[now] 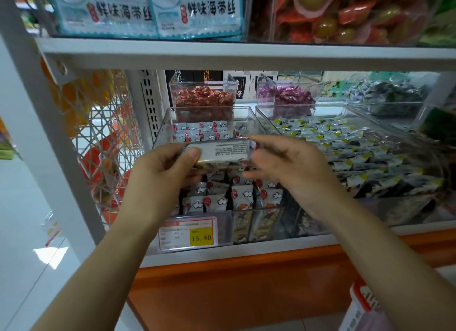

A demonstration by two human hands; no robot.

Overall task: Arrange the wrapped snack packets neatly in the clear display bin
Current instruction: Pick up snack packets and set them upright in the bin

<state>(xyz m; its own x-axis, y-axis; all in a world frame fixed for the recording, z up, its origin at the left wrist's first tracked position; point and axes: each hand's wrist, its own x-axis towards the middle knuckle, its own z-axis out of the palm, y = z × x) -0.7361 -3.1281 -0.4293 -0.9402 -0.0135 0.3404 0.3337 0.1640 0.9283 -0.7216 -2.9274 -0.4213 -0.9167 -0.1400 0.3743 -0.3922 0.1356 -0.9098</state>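
Observation:
A clear display bin (256, 222) on the middle shelf holds several grey snack packets (243, 195) printed with clouds and red balloons, some upright at the front, some flat at the back. Above the bin my left hand (162, 172) grips a stack of these packets (222, 151), its printed grey back facing me, thumb on top. My right hand (283, 162) is at the stack's right end, its upper fingers at the top edge and the others stretched out underneath.
A yellow 15.80 price tag (188, 233) hangs on the bin's front. To the right stands a larger clear bin (394, 130) of dark packets. Small bins of red candies (202, 101) and purple candies (291, 98) sit behind. A wire basket (103, 138) hangs at left.

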